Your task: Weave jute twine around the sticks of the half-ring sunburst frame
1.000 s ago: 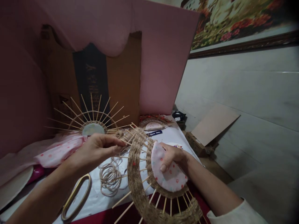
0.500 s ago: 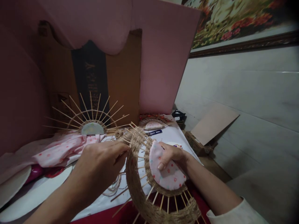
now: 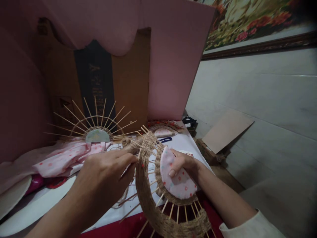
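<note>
A half-round woven fan [image 3: 145, 195] of jute twine on thin wooden sticks stands tilted in front of me, its curved band facing left and down. At its centre is a half-circle of pink dotted fabric [image 3: 178, 186]. My right hand [image 3: 184, 165] grips this centre, thumb on the front and the other fingers hidden behind. My left hand [image 3: 109, 175] is pinched closed at the outer left edge of the woven band; whatever lies between its fingertips is hidden. Just behind those fingertips lies a roll of twine [image 3: 133, 146].
Against a cardboard box [image 3: 131, 89] leans another stick frame [image 3: 97, 135] with a pale centre. Pink dotted cloth [image 3: 59, 162] lies at left. A blue cutter [image 3: 165, 139] and another fan [image 3: 163, 132] rest at the table's back. A board [image 3: 228, 130] leans on the right wall.
The fan has shifted slightly to the right, its upper end turning a little. My left hand stays pinched at the band's edge, and my right hand keeps the same grip.
</note>
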Demonstrator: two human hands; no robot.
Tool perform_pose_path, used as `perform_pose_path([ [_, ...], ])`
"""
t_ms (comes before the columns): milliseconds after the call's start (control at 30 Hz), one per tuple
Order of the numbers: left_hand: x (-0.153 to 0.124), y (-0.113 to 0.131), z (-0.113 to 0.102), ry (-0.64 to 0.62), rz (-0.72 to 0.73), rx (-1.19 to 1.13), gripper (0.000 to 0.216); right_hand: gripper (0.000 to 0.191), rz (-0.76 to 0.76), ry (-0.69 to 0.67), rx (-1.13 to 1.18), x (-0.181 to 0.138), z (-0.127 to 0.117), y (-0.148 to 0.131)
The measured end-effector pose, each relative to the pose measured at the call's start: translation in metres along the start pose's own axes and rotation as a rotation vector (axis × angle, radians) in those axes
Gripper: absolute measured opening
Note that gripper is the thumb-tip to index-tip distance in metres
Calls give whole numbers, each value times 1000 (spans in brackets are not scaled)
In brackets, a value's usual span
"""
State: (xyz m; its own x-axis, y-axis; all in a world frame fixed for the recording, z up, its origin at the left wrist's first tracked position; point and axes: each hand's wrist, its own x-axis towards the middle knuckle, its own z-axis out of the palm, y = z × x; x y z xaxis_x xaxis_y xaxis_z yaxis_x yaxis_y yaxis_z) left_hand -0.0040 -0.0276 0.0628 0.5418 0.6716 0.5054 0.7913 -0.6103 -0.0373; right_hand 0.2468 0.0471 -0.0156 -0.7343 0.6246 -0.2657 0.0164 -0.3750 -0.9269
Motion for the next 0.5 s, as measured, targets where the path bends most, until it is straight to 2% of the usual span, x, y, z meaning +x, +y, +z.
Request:
perform_pose_path([
  [233, 0, 0, -4, 10, 0, -30, 22, 29, -24, 106, 78, -5, 5, -2],
  [333, 2, -1, -4, -13, -10, -88, 23, 29, -48, 79, 124, -6, 4, 0],
  [433, 4, -6, -5, -74, -82, -225, 23, 24, -68, 34, 143, -6, 2, 1],
  [500, 7, -11, -5, -159, -190, -426, 21, 22, -76, 0, 157, -6, 2, 2],
])
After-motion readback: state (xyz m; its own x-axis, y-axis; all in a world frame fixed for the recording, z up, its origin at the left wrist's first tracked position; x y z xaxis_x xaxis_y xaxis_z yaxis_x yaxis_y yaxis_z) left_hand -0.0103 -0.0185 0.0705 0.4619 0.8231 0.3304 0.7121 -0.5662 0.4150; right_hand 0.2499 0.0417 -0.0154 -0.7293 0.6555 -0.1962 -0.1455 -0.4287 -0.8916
